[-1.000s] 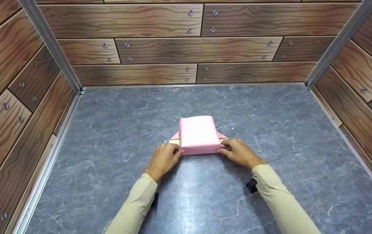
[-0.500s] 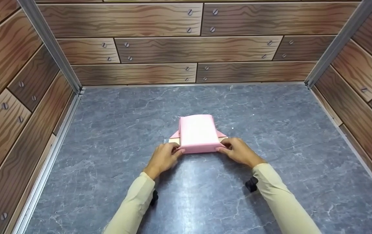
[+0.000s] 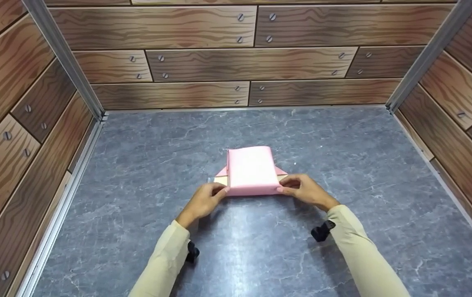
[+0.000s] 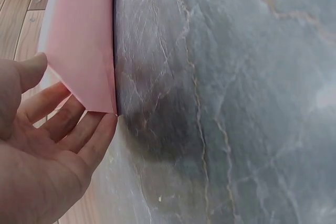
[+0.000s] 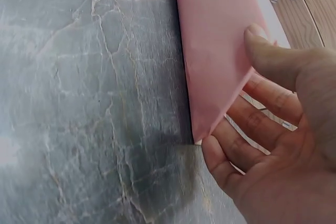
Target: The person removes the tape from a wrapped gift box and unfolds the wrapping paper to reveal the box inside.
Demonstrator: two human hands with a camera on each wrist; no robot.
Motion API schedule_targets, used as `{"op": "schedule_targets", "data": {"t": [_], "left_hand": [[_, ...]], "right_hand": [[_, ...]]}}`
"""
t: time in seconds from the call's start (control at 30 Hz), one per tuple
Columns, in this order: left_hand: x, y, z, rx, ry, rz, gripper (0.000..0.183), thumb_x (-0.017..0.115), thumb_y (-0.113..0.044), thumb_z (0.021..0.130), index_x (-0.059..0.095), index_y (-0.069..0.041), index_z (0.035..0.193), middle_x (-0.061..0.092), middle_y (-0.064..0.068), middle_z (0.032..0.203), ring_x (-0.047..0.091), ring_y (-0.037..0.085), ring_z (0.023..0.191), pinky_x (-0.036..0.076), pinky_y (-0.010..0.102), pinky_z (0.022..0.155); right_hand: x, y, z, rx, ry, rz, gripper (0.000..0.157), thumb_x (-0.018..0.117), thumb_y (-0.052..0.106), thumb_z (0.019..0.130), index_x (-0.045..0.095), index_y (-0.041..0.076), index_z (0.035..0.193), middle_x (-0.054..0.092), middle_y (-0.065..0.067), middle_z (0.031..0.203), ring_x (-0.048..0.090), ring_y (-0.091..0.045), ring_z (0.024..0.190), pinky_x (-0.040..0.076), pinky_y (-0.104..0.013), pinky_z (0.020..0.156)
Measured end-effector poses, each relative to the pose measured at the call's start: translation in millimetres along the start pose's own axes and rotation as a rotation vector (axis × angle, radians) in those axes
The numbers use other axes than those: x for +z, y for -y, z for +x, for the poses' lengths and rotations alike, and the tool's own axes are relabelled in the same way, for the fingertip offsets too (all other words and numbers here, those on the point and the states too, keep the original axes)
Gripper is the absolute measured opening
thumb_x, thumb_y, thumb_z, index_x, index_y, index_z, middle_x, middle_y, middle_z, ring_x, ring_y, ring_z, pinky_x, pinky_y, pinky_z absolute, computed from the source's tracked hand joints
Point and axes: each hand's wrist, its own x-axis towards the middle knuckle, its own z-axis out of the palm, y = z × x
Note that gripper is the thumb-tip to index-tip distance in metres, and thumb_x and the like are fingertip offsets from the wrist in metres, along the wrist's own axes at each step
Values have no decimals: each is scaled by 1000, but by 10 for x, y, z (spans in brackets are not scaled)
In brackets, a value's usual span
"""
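Note:
A box-shaped parcel in pink wrapping paper (image 3: pixel 252 167) sits on the grey marbled surface, with folded paper flaps sticking out at both sides. At its near left corner is my left hand (image 3: pixel 205 200). In the left wrist view, the thumb touches the upper edge of the pink paper flap (image 4: pixel 86 77) while the fingers lie behind and under it. My right hand (image 3: pixel 306 192) holds the near right corner. Its thumb presses the pink front face (image 5: pixel 215 35) in the right wrist view, with the other fingers behind the slanted flap. The parcel's underside and far side are hidden.
Wood-patterned panels (image 3: pixel 203 64) wall in the grey surface (image 3: pixel 157 140) at the back and both sides, with metal strips at the corners. Black wrist cameras (image 3: pixel 323 231) hang under the sleeves.
My left hand has drawn slightly leftward, its thumb shifting from the front face to the corner. My right thumb has moved slightly right. The parcel stays in nearly the same place.

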Motion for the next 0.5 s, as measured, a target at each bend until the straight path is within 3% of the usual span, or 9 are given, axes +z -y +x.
{"op": "schedule_targets", "data": {"t": [0.23,0.5], "left_hand": [[-20,43,-36,-2,-5,-38,26,60,-16,103,71,3,117,72,12,112,66,23,104,54,41,93],[-56,72,-68,-5,1,-92,26,66,-12,98,71,6,117,73,14,110,68,23,99,56,37,88]], "right_hand": [[-49,-41,-50,-14,69,124,36,75,15,93,67,-10,119,71,-21,113,67,-24,103,53,-21,86],[-65,-96,-50,-9,145,143,41,78,8,89,63,-13,121,70,-24,112,68,-25,103,54,-22,87]]}}
